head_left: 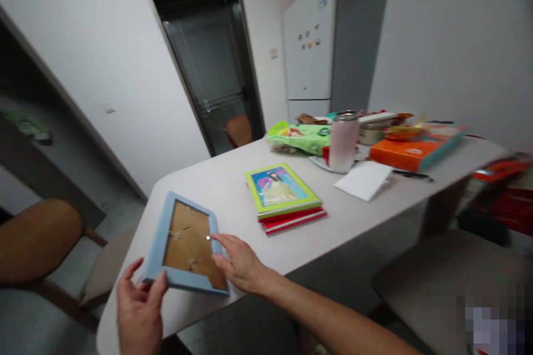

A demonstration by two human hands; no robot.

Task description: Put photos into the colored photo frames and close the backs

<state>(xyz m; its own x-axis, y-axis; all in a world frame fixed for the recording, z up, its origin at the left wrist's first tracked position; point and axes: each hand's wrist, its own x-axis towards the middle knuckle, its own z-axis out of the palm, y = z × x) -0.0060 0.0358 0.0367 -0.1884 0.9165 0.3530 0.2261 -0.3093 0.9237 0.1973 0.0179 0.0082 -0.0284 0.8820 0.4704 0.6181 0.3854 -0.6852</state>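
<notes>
A light blue picture frame (157, 241) is tilted over the table's near left end, its back facing me. Its brown backing board (187, 247) carries small metal clips around the edges. My left hand (140, 310) grips the frame's lower left corner between thumb and fingers. On the opposite side, my right hand (241, 263) pinches the right edge, index fingertip beside a metal clip (208, 238). To the right lies a green picture frame (283, 191) with a picture of a figure in a pale dress, stacked on a red frame (295, 221).
The white table (233, 177) also bears a pink bottle (343, 141), a green bag (300, 137), folded white paper (363, 179), a black pen (412, 175) and an orange box (400, 152). Wooden chairs (39, 241) stand around it. A refrigerator (310, 44) is behind.
</notes>
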